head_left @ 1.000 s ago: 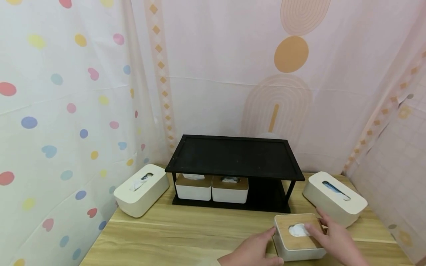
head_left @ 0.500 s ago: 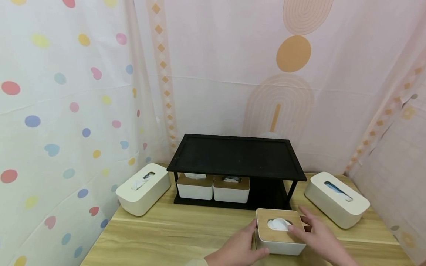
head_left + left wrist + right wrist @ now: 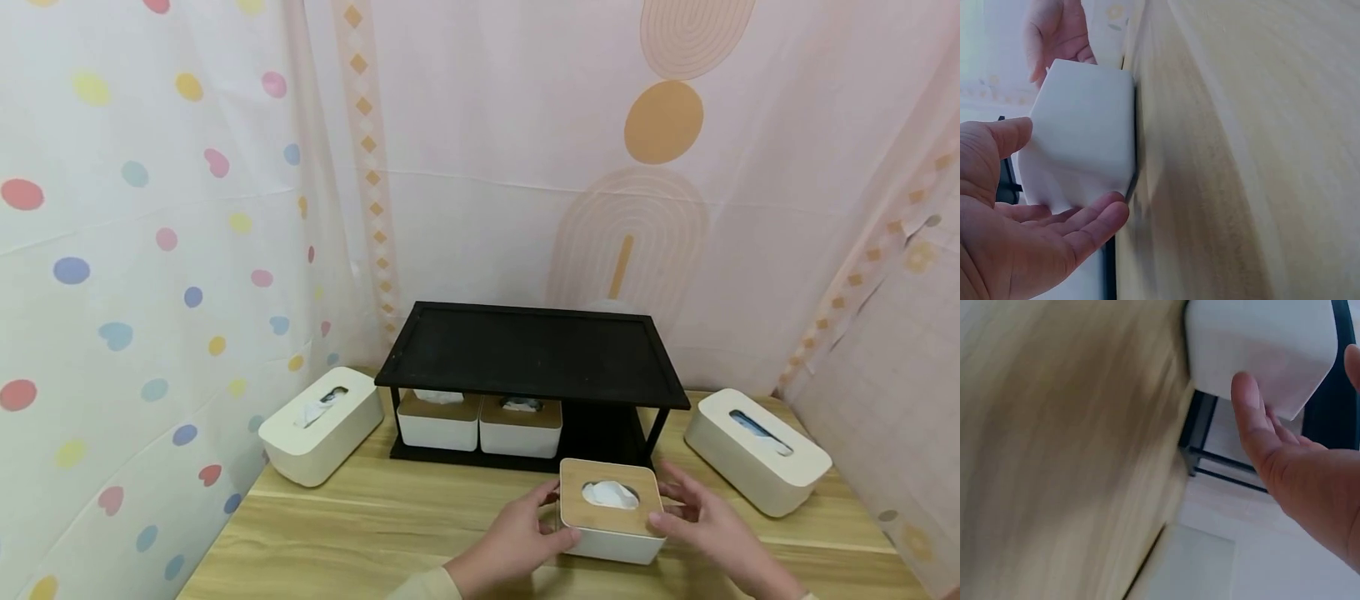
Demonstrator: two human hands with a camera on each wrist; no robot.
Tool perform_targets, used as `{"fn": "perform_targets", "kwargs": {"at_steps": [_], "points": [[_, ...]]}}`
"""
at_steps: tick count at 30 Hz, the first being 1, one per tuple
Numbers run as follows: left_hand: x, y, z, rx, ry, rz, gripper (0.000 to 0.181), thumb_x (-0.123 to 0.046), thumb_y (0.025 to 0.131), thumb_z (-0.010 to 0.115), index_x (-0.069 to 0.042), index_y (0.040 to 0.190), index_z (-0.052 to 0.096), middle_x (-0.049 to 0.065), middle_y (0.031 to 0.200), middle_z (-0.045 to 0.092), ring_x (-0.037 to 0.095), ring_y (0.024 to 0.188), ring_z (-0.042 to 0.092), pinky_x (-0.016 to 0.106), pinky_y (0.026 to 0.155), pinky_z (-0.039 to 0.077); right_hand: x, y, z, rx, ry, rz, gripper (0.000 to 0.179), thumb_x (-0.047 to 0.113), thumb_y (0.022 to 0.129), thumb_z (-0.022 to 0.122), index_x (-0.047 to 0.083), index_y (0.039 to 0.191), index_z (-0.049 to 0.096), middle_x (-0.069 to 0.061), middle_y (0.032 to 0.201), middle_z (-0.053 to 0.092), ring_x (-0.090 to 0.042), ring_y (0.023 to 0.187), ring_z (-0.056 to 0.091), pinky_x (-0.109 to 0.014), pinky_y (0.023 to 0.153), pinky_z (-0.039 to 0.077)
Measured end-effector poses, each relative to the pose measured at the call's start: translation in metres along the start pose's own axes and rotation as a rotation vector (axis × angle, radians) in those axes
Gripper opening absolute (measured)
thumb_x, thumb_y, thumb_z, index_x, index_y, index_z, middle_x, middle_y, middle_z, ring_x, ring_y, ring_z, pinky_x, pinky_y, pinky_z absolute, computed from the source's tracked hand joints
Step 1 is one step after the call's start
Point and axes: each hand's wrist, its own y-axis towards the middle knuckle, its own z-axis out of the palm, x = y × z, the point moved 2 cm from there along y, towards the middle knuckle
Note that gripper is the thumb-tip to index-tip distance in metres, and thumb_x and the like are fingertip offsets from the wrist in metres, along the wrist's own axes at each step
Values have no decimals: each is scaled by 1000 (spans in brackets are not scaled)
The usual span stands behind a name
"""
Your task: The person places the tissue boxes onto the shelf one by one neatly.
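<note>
A white tissue box (image 3: 611, 546) with a wood-look lid and a white tissue in its oval slot is held between both hands in front of the black rack. My left hand (image 3: 517, 533) grips its left side, thumb at the near corner; in the left wrist view the fingers (image 3: 1100, 222) lie along the white wall. My right hand (image 3: 705, 525) holds the right side, its thumb by the lid's edge. In the right wrist view a fingertip (image 3: 1246, 394) touches the box wall. The box appears slightly tilted, close to the wooden table (image 3: 360, 533).
The black two-tier rack (image 3: 532, 350) holds two similar tissue boxes, left (image 3: 438, 432) and middle (image 3: 520, 438), on its lower shelf. A longer cream tissue box stands on the left (image 3: 322, 425), another on the right (image 3: 757, 450). Patterned curtains (image 3: 480, 233) surround the table.
Both hands have carried the tissue box leftward and a little toward the rack, from near the right cream box to in front of the rack's right half.
</note>
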Motion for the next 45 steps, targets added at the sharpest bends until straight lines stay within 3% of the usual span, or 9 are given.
{"fn": "perform_targets", "kwargs": {"at_steps": [6, 9, 13, 18, 22, 41, 45], "points": [[5, 0, -2, -5, -88, -23, 80, -32, 97, 79, -5, 163, 42, 25, 153, 58, 33, 122, 71, 48, 101, 61, -12, 2, -1, 114, 115, 33, 93, 23, 106, 68, -10, 167, 7, -49, 160, 30, -44, 133, 63, -41, 89, 65], [6, 0, -4, -6, -148, -37, 79, -30, 97, 80, -9, 163, 43, 26, 154, 57, 37, 113, 73, 52, 92, 64, -17, 3, -1, 153, 159, 64, 91, 25, 108, 64, -6, 168, 3, -49, 159, 32, -34, 128, 65, -42, 91, 65], [8, 0, -6, 11, -249, -63, 78, -25, 98, 80, -14, 165, 42, 28, 156, 54, 33, 96, 75, 46, 75, 66, -24, 4, -3, 216, 205, 72, 89, 27, 112, 58, -1, 170, -4, -50, 160, 25, -28, 126, 66, -43, 94, 64], [11, 1, -8, 48, -309, -107, 76, -25, 100, 77, -20, 166, 40, 28, 156, 53, 34, 102, 76, 41, 70, 65, -31, 5, -7, 334, 270, 38, 87, 24, 114, 50, 6, 168, -15, -53, 163, 1, -33, 136, 59, -47, 100, 62], [12, 2, -9, 66, -322, -144, 75, -27, 100, 77, -25, 166, 41, 23, 154, 57, 32, 101, 76, 42, 70, 65, -34, 5, -10, 382, 304, 18, 86, 23, 114, 49, 10, 168, -17, -55, 162, -3, -35, 138, 56, -48, 102, 61], [12, 3, -7, 56, -327, -116, 74, -23, 100, 78, -21, 165, 43, 19, 145, 64, 25, 90, 74, 39, 76, 65, -36, 6, -13, 388, 285, 27, 91, 23, 112, 55, 9, 169, -15, -54, 162, -1, -31, 138, 56, -43, 102, 61], [12, 4, -7, 58, -337, -107, 74, -21, 100, 77, -23, 165, 43, 19, 147, 62, 24, 92, 74, 39, 79, 65, -33, 6, -13, 367, 251, -2, 94, 22, 111, 58, 9, 170, -14, -54, 163, -1, -37, 140, 55, -40, 102, 61]]}}
